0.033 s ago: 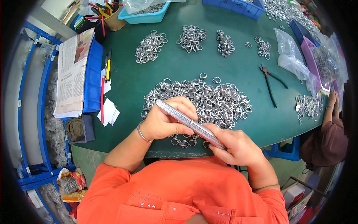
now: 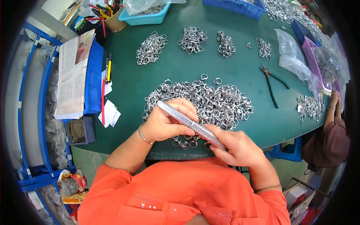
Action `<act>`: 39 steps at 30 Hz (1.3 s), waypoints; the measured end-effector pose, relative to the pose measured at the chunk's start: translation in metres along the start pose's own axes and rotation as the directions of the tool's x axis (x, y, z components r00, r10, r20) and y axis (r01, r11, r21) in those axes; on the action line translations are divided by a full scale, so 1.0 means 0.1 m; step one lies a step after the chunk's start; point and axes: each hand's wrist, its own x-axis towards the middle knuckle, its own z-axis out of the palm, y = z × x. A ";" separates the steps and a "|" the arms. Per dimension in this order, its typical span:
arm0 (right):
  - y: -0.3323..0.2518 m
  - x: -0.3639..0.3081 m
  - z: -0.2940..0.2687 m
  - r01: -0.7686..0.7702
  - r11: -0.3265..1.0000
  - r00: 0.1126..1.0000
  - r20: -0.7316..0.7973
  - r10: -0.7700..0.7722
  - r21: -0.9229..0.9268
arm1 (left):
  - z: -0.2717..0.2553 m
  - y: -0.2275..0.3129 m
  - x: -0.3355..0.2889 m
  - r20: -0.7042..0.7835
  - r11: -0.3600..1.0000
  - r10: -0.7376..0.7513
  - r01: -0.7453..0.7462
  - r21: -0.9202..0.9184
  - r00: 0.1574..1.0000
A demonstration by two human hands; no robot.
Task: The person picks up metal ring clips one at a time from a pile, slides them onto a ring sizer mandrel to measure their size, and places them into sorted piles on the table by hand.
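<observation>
A silver ring mandrel (image 2: 176,114) with graduated markings slants across in front of me, above the near edge of a heap of metal rings (image 2: 210,98). My right hand (image 2: 240,147) is closed around its lower right end. One ring (image 2: 192,123) sits around the mandrel near its middle. My left hand (image 2: 165,122) is closed there, thumb below and fingers above, pinching at that ring; the exact fingertip contact is partly hidden. Several loose rings (image 2: 184,143) lie under the hands near the table edge.
Smaller ring piles (image 2: 152,48) line the far side of the green table (image 2: 127,82). Green-handled pliers (image 2: 273,83) and a plastic bag (image 2: 294,56) lie at right. A newspaper (image 2: 73,71) rests on a blue bin at left. Another person's hands (image 2: 335,99) are far right.
</observation>
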 end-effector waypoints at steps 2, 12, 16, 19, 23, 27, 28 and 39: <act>0.00 -0.02 -0.04 -0.067 0.990 0.996 0.072 0.059 0.125 | 0.03 0.01 0.00 -0.029 1.000 0.000 -0.001 -0.030 1.000; 0.13 -0.20 -0.47 -0.496 0.527 0.868 0.419 0.268 0.690 | 0.39 0.20 0.33 -0.043 0.927 -0.289 0.268 -0.264 0.956; 0.48 -0.40 -0.42 -0.269 0.379 0.951 0.181 0.252 0.886 | 0.14 0.23 0.96 -0.347 0.928 -0.182 0.043 -0.371 0.920; 0.61 -0.43 -0.41 -0.135 0.462 0.918 -0.065 0.391 0.877 | -0.01 0.08 1.39 -0.369 0.857 0.035 0.162 0.489 0.929; 0.74 -0.40 -0.36 0.020 0.461 0.881 -0.233 0.411 0.887 | 0.00 -0.34 1.77 -0.217 0.503 0.098 0.140 0.853 0.971; 0.72 -0.40 -0.35 0.015 0.508 0.879 -0.254 0.405 0.861 | -0.08 -0.56 1.97 -0.147 0.415 0.124 0.083 0.906 0.981; 0.72 -0.40 -0.36 -0.007 0.519 0.885 -0.235 0.401 0.855 | -0.10 -0.59 1.99 -0.145 0.438 0.109 0.084 0.895 0.983; 0.74 -0.37 -0.39 -0.039 0.498 0.880 -0.206 0.428 0.867 | -0.20 -0.09 1.46 -0.015 0.243 -0.451 0.139 0.960 0.892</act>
